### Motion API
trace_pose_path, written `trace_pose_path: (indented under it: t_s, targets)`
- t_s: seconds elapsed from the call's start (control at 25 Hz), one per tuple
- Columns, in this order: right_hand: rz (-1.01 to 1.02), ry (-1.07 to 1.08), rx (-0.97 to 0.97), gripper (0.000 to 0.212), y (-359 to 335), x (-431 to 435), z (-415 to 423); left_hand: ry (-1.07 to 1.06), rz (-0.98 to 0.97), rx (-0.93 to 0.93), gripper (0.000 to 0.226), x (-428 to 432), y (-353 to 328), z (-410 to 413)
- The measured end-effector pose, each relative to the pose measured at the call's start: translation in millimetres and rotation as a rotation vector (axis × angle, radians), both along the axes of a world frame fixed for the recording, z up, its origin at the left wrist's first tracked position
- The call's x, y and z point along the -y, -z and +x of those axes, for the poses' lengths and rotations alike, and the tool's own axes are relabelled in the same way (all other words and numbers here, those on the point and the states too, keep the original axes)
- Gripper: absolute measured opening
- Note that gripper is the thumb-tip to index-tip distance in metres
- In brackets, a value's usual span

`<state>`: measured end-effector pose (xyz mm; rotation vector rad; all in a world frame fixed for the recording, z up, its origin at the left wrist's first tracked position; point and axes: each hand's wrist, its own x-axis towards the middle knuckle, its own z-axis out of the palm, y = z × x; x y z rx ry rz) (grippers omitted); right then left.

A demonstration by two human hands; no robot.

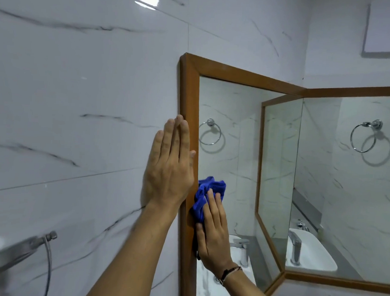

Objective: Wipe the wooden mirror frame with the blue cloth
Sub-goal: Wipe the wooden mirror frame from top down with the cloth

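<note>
The wooden mirror frame [189, 96] hangs on a white marble-tiled wall, and its left upright runs down the middle of the view. My left hand [169, 167] lies flat with fingers together, pressed on the wall and the outer edge of that upright. Just below and to the right, my right hand [212, 236] presses a bunched blue cloth [206, 193] against the inner edge of the upright and the glass. A thread bracelet sits on the right wrist.
The mirror glass [232, 149] reflects a towel ring, a tap and a white basin. A second framed mirror [356, 177] meets the first at the corner on the right. A metal hose fitting [49, 236] projects from the wall at lower left.
</note>
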<state>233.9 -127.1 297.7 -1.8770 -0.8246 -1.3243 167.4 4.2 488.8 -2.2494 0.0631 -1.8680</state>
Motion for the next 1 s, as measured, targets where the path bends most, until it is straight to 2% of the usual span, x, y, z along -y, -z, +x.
trace_pose_path:
  t_s: [0.12, 0.36, 0.44, 0.52, 0.64, 0.72, 0.8, 0.88, 1.0]
  targets:
    - [-0.041, 0.082, 0.025, 0.064, 9.1, 4.4, 1.2, -0.007, -0.011, 0.02, 0.068, 2.1, 12.1, 1.8]
    - [0.111, -0.023, 0.149, 0.061, -93.7, -20.0, 11.9, -0.078, 0.007, 0.064, 0.068, -1.5, 17.4, 6.3]
    - [0.156, -0.056, 0.166, 0.06, -105.4, -23.8, 18.4, -0.063, -0.018, 0.09, 0.067, -3.6, 11.3, 7.9]
    - [0.157, -0.064, 0.152, 0.06, -78.3, -22.2, 14.1, -0.076, -0.005, 0.129, 0.066, -1.6, 5.8, 6.4]
    - [0.11, 0.005, -0.074, 0.062, 29.3, -15.0, -10.9, -0.017, -0.032, 0.082, 0.066, 4.6, 20.2, 4.7]
    - [0.069, 0.044, -0.15, 0.064, 72.8, -13.3, -22.7, -0.01, -0.038, 0.062, 0.066, 5.4, 28.8, 3.8]
    - [0.055, 0.036, -0.088, 0.064, 44.7, -11.7, -12.9, -0.015, -0.034, 0.07, 0.066, 5.6, 30.1, 3.1]
    - [0.064, 0.008, 0.04, 0.063, -22.3, -12.4, 2.3, -0.048, -0.006, 0.096, 0.065, 5.9, 27.8, 5.8]
    - [0.12, 0.025, 0.13, 0.062, -104.5, -9.3, 23.3, -0.055, -0.021, 0.093, 0.066, 4.7, 28.7, 7.8]
